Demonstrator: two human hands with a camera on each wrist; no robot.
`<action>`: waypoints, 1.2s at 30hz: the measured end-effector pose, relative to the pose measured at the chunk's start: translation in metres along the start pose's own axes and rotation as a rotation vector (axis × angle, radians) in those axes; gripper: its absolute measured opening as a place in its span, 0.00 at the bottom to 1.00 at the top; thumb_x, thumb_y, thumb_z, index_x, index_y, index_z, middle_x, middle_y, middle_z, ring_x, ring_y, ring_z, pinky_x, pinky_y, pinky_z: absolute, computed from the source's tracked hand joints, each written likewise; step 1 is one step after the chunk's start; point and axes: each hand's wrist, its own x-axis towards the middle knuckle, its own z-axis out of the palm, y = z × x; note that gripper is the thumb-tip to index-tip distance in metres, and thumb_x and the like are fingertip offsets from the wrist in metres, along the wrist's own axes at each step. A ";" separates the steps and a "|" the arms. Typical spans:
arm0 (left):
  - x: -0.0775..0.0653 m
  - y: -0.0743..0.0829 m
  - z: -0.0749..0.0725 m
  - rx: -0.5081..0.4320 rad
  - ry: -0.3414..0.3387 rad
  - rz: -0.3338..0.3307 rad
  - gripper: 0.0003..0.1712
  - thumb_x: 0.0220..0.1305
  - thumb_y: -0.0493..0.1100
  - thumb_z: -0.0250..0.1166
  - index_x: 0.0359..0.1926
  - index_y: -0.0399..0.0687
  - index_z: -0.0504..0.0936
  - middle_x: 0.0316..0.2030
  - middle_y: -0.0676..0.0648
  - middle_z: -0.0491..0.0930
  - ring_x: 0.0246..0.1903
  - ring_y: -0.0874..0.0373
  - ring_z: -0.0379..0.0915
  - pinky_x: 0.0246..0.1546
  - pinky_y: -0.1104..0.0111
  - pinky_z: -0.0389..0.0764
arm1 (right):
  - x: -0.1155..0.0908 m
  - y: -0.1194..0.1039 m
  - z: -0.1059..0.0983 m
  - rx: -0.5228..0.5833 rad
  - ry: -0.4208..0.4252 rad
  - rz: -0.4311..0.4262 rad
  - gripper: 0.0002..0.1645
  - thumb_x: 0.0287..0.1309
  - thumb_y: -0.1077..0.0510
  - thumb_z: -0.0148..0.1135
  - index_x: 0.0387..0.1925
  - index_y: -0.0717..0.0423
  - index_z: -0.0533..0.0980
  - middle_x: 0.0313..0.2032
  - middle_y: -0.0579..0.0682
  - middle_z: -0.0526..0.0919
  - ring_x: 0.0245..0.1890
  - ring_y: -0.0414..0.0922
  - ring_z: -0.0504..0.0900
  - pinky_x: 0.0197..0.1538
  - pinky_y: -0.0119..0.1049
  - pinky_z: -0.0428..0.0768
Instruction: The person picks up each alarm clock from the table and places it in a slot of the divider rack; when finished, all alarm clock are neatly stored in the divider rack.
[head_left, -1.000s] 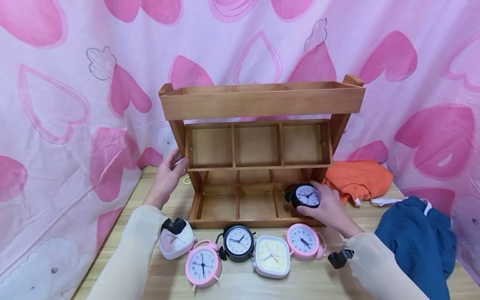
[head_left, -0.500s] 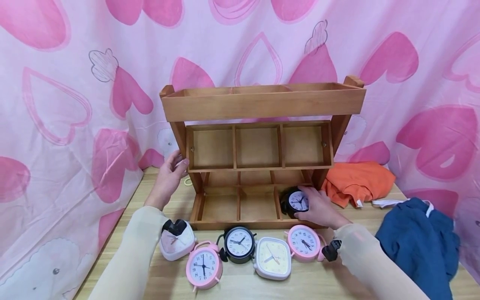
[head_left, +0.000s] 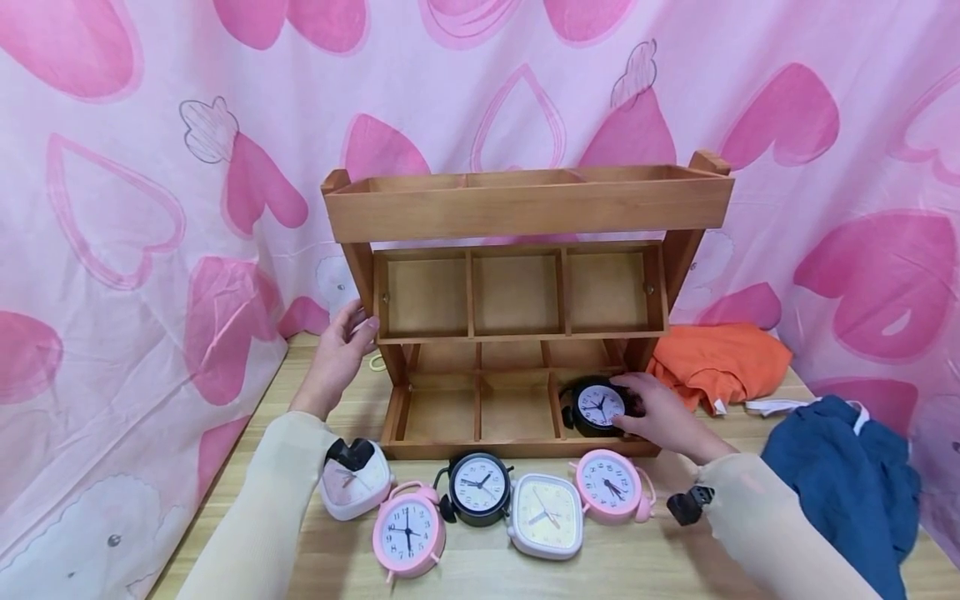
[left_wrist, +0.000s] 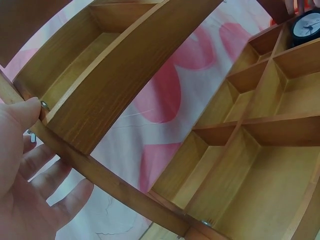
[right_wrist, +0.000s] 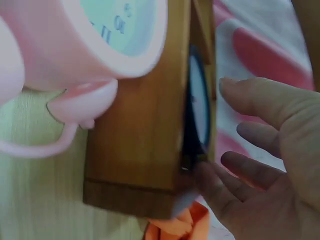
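Observation:
A black twin-bell alarm clock (head_left: 596,406) lies face up in the bottom right compartment of the wooden tiered shelf (head_left: 525,214). Right beside it, my right hand (head_left: 663,417) has its fingers spread; in the right wrist view thumb and fingers stand apart from the clock's face, a fingertip close to its edge. At the shelf's left side post, my left hand (head_left: 335,358) grips the wood, thumb in front and fingers round the outer side, as the left wrist view shows. The middle tier (left_wrist: 115,85) tilts forward above, its compartments bare.
In front of the shelf lie a white clock (head_left: 356,483), a pink clock (head_left: 408,533), a second black clock (head_left: 478,489), a square white clock (head_left: 546,517) and another pink clock (head_left: 609,486). Orange cloth (head_left: 720,362) and blue cloth (head_left: 843,492) sit at the right.
The black clock has gone left and down into the bottom right compartment. My right hand followed it, then loosened and drew back to the right. The left hand stays on the post.

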 end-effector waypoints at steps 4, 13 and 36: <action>0.001 0.000 0.001 -0.004 -0.003 0.001 0.38 0.76 0.49 0.51 0.78 0.47 0.45 0.75 0.39 0.55 0.72 0.45 0.58 0.69 0.52 0.69 | -0.019 -0.001 -0.012 0.065 0.036 0.011 0.38 0.55 0.53 0.72 0.65 0.59 0.69 0.61 0.64 0.72 0.54 0.61 0.78 0.52 0.58 0.83; 0.001 -0.001 0.000 0.022 0.001 -0.003 0.39 0.76 0.51 0.51 0.78 0.47 0.46 0.75 0.39 0.55 0.72 0.46 0.59 0.68 0.53 0.70 | -0.070 -0.018 -0.014 0.073 0.145 -0.061 0.42 0.51 0.52 0.76 0.65 0.59 0.69 0.58 0.60 0.76 0.51 0.55 0.79 0.42 0.42 0.87; 0.001 -0.001 0.000 0.021 -0.002 0.002 0.39 0.76 0.51 0.51 0.78 0.46 0.45 0.75 0.38 0.55 0.72 0.45 0.58 0.68 0.52 0.70 | -0.097 -0.016 0.066 0.075 0.087 0.117 0.65 0.32 0.31 0.79 0.67 0.61 0.64 0.62 0.62 0.71 0.59 0.61 0.70 0.57 0.64 0.72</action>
